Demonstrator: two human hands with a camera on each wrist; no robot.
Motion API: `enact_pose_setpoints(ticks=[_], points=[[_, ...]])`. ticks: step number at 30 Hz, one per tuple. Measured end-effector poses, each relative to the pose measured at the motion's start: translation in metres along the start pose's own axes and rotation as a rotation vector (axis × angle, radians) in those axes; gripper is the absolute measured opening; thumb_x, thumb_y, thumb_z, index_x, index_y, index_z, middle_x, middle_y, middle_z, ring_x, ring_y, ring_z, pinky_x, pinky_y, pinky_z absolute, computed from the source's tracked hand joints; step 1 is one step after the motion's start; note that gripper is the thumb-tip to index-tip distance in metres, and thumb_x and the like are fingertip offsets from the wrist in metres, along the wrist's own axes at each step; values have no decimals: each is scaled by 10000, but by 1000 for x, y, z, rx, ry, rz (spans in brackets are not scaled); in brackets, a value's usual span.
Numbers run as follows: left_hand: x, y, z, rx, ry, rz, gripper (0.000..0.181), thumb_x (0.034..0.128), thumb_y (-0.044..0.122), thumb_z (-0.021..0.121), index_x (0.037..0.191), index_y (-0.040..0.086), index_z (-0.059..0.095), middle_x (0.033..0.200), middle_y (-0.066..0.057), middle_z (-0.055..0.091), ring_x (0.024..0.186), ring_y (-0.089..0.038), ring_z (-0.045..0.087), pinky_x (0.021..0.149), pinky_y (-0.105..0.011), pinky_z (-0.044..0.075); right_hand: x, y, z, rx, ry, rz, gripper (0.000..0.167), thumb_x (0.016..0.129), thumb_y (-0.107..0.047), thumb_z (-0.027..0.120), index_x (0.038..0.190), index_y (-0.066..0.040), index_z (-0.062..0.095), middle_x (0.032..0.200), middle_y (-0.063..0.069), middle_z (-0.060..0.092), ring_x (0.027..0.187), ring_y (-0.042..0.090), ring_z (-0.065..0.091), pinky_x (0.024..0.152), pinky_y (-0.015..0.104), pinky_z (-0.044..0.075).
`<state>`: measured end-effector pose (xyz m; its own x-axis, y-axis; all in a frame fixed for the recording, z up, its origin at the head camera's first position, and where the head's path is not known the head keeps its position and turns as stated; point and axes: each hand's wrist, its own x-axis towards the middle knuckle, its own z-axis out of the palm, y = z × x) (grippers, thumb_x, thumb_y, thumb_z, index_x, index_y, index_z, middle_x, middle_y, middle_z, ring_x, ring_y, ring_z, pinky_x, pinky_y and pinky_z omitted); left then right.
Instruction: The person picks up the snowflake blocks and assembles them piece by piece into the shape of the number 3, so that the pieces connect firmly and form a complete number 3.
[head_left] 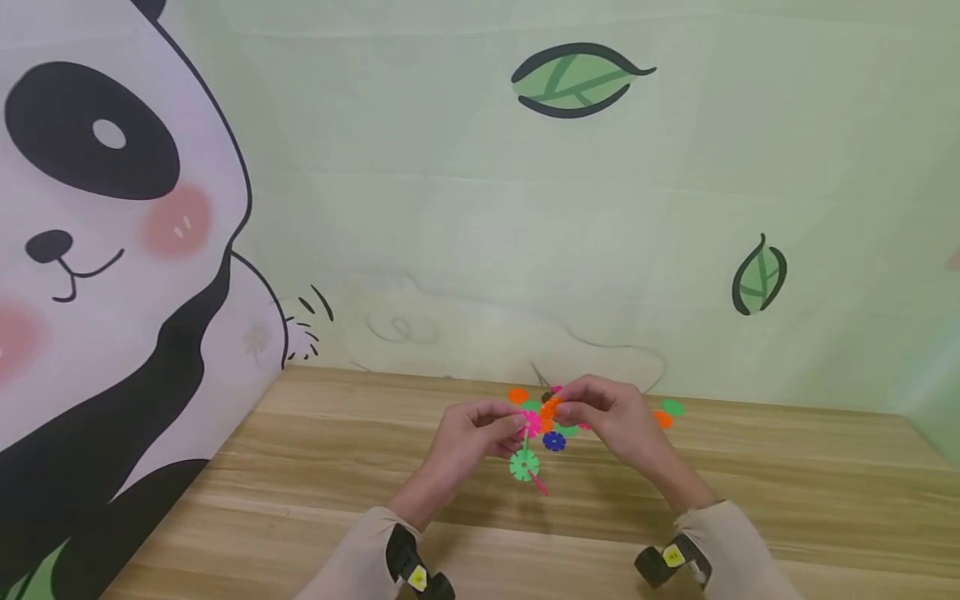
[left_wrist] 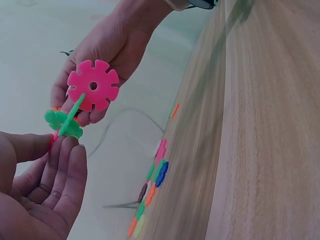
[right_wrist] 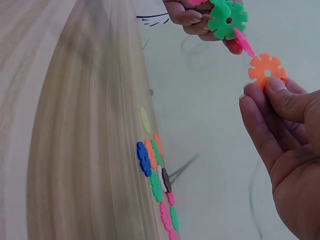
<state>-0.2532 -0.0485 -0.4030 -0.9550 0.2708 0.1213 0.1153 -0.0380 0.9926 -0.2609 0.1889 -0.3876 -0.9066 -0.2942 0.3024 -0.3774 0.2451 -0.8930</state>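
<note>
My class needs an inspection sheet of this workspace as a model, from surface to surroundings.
Surface: pale brown wood-grain tabletop
Job's things: joined pink and green notched plastic discs; one orange notched plastic disc
Clutter: loose notched plastic discs, several colours, near the tabletop's far edge
Hands: left hand pinches the joined discs; right hand pinches the orange disc
Cables: nothing seen
Surroundings: pale green backdrop printed with a panda and leaves

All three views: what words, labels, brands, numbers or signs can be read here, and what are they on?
Nothing can be read with certainty.
Left yellow label, on the left wrist device: too small and blurred to read.
Right yellow label, on the right wrist device: likewise.
Pink disc, green disc, orange disc: no writing visible.
Backdrop: drawn panda and leaves, no words visible.
</note>
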Motion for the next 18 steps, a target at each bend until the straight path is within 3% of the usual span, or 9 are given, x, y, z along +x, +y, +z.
enact_pose_setpoints(ticks=[6, 18], points=[[-1, 1, 1, 9, -10, 5, 185, 1002, 99, 748, 1099, -59, 762, 904, -103, 753, 784, -188, 723, 788, -342, 658, -2, -1, 0, -20, 9, -23, 104, 1004, 3, 705, 1097, 4, 753, 1030, 121, 778, 981, 396, 756, 885, 329, 638], [-1, 3, 0, 19, -29, 32, 202, 996, 89, 746, 1093, -87, 753, 870, -74, 748, 748, -157, 704, 759, -341, 656, -4, -5, 5, -37, 7, -82, 122, 961, 22, 742, 1070, -22, 774, 1031, 98, 768, 928, 222, 768, 874, 314, 638]])
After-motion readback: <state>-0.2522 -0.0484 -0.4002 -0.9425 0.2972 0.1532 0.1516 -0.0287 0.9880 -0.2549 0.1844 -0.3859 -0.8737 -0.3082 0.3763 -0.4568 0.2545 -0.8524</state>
